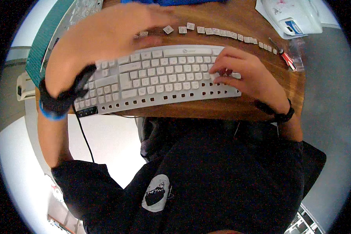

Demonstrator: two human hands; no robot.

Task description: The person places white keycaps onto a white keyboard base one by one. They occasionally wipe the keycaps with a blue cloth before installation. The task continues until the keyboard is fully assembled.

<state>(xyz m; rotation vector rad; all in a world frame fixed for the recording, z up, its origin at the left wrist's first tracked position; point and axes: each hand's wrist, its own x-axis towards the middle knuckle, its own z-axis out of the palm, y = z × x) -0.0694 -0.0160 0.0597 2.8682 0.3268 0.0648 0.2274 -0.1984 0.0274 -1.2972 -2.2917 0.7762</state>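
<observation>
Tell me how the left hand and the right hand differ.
The left hand is blurred; the right hand looks sharper.
The left hand is by the left end of the row of loose keycaps; the right hand is at the right end of the keyboard.
The left wrist shows a blue band; the right wrist shows none.
Both wrists wear something black.

I see white full-size keyboard point(160, 71) flat on wooden desk point(238, 17), space bar point(175, 52) at far side; bare dark sockets point(152, 99) along near edge. Loose white keycaps point(222, 33) beyond, in curved row.
</observation>
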